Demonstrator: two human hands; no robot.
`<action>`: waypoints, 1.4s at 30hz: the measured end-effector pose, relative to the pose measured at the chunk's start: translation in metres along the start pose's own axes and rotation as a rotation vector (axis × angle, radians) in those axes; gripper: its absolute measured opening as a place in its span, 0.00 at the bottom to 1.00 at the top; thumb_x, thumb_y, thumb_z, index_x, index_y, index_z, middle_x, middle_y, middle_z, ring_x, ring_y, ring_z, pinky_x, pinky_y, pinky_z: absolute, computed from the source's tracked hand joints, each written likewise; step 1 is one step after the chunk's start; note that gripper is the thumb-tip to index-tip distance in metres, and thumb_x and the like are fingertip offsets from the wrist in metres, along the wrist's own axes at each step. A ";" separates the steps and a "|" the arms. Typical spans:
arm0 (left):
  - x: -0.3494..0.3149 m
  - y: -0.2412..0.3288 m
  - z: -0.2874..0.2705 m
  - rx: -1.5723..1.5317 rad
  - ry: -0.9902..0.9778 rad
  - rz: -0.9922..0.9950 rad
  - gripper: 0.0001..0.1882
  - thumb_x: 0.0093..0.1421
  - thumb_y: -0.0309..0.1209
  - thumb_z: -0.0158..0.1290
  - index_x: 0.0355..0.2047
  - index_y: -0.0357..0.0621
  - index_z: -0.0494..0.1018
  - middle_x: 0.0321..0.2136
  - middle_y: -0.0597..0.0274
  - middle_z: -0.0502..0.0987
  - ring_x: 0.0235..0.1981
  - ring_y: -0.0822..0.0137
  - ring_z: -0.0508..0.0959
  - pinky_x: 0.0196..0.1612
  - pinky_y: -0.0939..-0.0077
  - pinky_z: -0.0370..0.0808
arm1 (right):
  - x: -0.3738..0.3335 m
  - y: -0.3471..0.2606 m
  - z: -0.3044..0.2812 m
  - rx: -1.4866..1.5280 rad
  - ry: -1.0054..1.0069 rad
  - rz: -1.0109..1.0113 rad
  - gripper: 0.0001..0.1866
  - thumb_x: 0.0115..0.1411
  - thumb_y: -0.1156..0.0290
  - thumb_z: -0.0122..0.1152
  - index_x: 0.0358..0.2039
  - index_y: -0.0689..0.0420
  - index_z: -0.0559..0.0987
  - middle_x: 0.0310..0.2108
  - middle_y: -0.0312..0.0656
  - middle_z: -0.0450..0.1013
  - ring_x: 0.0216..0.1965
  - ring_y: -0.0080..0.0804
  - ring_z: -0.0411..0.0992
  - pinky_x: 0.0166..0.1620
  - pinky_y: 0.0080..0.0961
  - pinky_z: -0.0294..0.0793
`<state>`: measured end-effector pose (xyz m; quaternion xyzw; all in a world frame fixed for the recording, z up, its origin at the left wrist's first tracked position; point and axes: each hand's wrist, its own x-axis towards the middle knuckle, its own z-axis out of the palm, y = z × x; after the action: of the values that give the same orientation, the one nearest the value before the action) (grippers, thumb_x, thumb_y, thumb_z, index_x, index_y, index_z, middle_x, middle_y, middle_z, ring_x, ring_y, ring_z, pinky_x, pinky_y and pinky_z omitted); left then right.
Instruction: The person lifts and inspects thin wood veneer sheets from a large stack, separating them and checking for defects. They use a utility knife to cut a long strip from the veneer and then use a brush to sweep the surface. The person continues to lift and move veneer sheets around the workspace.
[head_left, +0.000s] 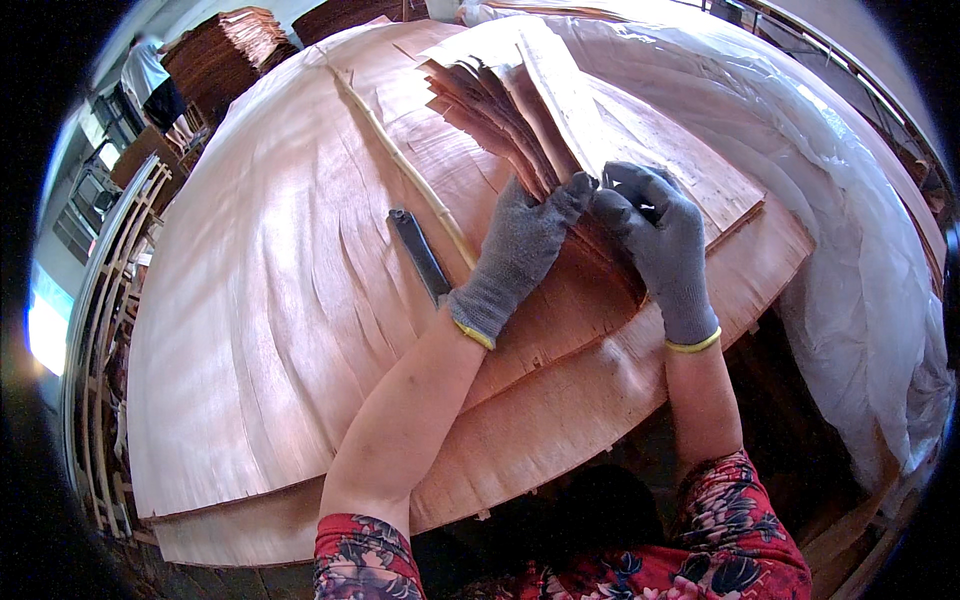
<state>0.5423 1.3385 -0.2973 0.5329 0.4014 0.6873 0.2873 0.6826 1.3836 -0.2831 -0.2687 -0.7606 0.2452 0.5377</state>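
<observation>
Both my hands wear grey knit gloves with yellow cuffs. My left hand [520, 250] grips the near end of a bundle of thin reddish-brown veneer strips [500, 110] that fans away from me. My right hand [655, 235] closes on the same bundle from the right, thumb on top. The bundle rests on a big stack of wide veneer sheets [270, 300] that covers the work surface. A pale wooden stick [400, 160] lies along the sheets left of my hands, and a dark flat metal tool [420, 255] lies beside my left wrist.
White plastic sheeting [860, 230] drapes over the right side. More stacked veneer [230, 50] stands at the far left, where another person [150, 80] is. A wooden rack [110, 330] runs along the left edge.
</observation>
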 end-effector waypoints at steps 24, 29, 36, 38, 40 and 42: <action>-0.003 0.005 0.002 0.169 0.029 -0.006 0.13 0.59 0.33 0.48 0.37 0.34 0.68 0.29 0.60 0.74 0.30 0.71 0.72 0.33 0.80 0.70 | 0.001 0.006 -0.002 -0.326 0.083 -0.318 0.16 0.51 0.77 0.50 0.42 0.55 0.74 0.31 0.49 0.72 0.25 0.40 0.73 0.27 0.29 0.71; -0.004 0.001 0.004 0.164 0.058 0.076 0.12 0.59 0.31 0.46 0.38 0.33 0.68 0.30 0.59 0.74 0.31 0.69 0.73 0.34 0.79 0.70 | 0.000 0.005 0.000 -0.146 0.067 -0.195 0.15 0.48 0.69 0.61 0.37 0.59 0.75 0.28 0.46 0.72 0.22 0.34 0.73 0.26 0.27 0.70; -0.002 -0.004 0.002 0.164 0.053 0.068 0.12 0.59 0.30 0.46 0.37 0.32 0.68 0.31 0.57 0.74 0.33 0.67 0.73 0.36 0.78 0.70 | 0.001 0.006 0.000 -0.175 0.085 -0.165 0.17 0.46 0.66 0.64 0.35 0.61 0.75 0.26 0.45 0.71 0.21 0.32 0.72 0.25 0.25 0.70; -0.003 -0.001 0.003 0.199 0.053 0.055 0.12 0.58 0.31 0.46 0.37 0.32 0.68 0.31 0.57 0.74 0.34 0.66 0.74 0.37 0.77 0.70 | 0.000 0.004 0.000 -0.132 0.092 -0.130 0.16 0.47 0.67 0.63 0.35 0.60 0.75 0.26 0.46 0.71 0.21 0.33 0.72 0.25 0.25 0.70; -0.003 0.000 0.001 0.272 0.060 0.027 0.12 0.58 0.31 0.47 0.37 0.32 0.68 0.31 0.57 0.74 0.34 0.66 0.73 0.37 0.77 0.70 | 0.000 0.002 -0.001 -0.077 0.102 -0.106 0.14 0.48 0.68 0.61 0.35 0.60 0.75 0.26 0.47 0.71 0.21 0.34 0.72 0.25 0.26 0.70; -0.002 0.002 0.003 0.280 0.069 0.006 0.13 0.58 0.31 0.47 0.37 0.32 0.68 0.31 0.58 0.74 0.34 0.67 0.73 0.37 0.76 0.69 | 0.000 0.003 -0.003 -0.089 0.116 -0.114 0.12 0.50 0.70 0.58 0.35 0.60 0.75 0.25 0.48 0.71 0.22 0.36 0.72 0.26 0.27 0.70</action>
<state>0.5458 1.3359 -0.2961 0.5448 0.5014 0.6435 0.1943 0.6856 1.3858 -0.2839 -0.2626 -0.7524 0.1642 0.5813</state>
